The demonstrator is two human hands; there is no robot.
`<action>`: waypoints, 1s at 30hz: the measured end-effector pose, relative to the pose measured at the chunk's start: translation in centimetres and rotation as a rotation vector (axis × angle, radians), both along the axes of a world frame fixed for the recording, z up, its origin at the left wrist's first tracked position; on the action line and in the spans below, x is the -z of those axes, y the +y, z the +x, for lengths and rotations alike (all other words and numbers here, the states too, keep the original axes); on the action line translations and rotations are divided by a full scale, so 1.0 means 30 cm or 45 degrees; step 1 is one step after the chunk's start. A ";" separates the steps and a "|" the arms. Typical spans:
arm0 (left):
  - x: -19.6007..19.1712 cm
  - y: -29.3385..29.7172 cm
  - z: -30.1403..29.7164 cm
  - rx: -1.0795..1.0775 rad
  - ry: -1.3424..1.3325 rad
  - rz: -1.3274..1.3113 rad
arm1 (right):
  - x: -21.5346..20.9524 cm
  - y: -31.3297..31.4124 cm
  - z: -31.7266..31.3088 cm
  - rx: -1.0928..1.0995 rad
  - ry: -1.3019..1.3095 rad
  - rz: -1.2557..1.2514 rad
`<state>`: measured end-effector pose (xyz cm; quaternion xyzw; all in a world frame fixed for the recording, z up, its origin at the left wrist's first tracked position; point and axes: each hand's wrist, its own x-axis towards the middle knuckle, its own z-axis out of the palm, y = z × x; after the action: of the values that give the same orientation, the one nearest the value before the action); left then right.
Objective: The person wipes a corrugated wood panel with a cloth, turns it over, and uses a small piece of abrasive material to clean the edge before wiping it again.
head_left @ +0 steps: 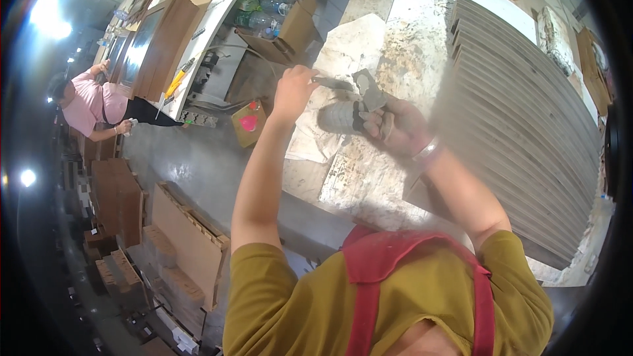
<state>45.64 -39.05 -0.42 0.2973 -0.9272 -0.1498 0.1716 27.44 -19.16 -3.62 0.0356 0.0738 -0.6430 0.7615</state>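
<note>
Left hand (297,94) pinches a dark blade (335,84) over the table (369,181). Right hand (395,125) grips a grey-smeared scraper (370,89), just right of the blade's tip. Grey tub (338,118) just left of right hand, perhaps also held; blurred. Board stack (521,132) at right.

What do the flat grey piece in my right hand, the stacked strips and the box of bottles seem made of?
Flat grey piece: perhaps metal or plastic; a dull, patchy coating leaves it open.
Stacked strips: probably wood or wood-based board, matte grey-brown, with long even edges.
Box: likely unglossed cardboard, brown with thin folded flaps.
</note>
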 end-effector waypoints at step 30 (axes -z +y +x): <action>-0.248 0.271 0.095 -0.177 0.629 1.223 | -0.125 0.009 0.055 -0.045 -0.018 -0.134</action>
<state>48.48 -30.91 7.03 0.3589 -0.6647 -0.6102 0.2386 29.10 -18.87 0.12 -0.0011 0.0351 -0.6320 0.7742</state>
